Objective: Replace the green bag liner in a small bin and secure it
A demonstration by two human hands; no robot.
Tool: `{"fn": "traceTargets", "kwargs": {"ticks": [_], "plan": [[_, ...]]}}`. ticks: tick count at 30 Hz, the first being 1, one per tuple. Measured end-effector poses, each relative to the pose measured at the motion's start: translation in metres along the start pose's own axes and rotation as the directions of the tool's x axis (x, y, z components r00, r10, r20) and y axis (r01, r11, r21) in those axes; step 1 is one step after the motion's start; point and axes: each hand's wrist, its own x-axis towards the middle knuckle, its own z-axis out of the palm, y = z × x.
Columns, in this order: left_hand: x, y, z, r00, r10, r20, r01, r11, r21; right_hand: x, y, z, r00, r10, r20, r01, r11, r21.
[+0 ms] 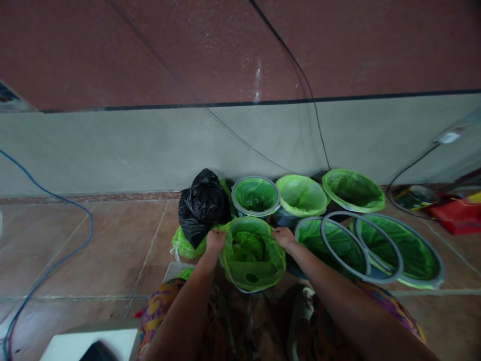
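Opposed grip: left hand [215, 241] pinches the green liner [248, 266] at its ten o'clock edge, right hand [284, 237] at two, presumably to hold the mouth open evenly. Liner lies at the wearer's twelve o'clock.

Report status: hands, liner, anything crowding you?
Left hand and right hand gripping opposite edges of green liner. Liner mouth open. Black bag close beside left hand.
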Motion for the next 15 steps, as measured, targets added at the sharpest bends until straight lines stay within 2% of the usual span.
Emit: {"fn": "traceTargets", "kwargs": {"ticks": [3, 7, 9, 11, 15], "plan": [[0.001, 0.005, 0.001, 0.998, 0.046, -0.031, -0.048, 0.997, -0.062, 0.004, -0.008, -0.001, 0.999, -0.029, -0.036, 0.026, 0.996, -0.087], [0.007, 0.004, -0.008, 0.991, 0.099, -0.094, -0.113, 0.981, -0.155, 0.007, -0.016, -0.011, 0.983, -0.132, -0.126, 0.11, 0.981, -0.162], [0.011, -0.002, -0.014, 0.982, 0.065, -0.176, -0.098, 0.978, -0.184, 0.008, -0.014, -0.017, 0.973, -0.147, -0.175, 0.124, 0.983, -0.138], [0.013, -0.009, -0.021, 0.967, 0.013, -0.254, -0.063, 0.98, -0.191, 0.008, -0.008, -0.024, 0.968, -0.111, -0.223, 0.099, 0.993, -0.064], [0.013, -0.02, -0.034, 0.948, -0.036, -0.316, -0.01, 0.99, -0.143, 0.008, 0.005, -0.035, 0.968, -0.09, -0.233, 0.085, 0.996, -0.03]]}}
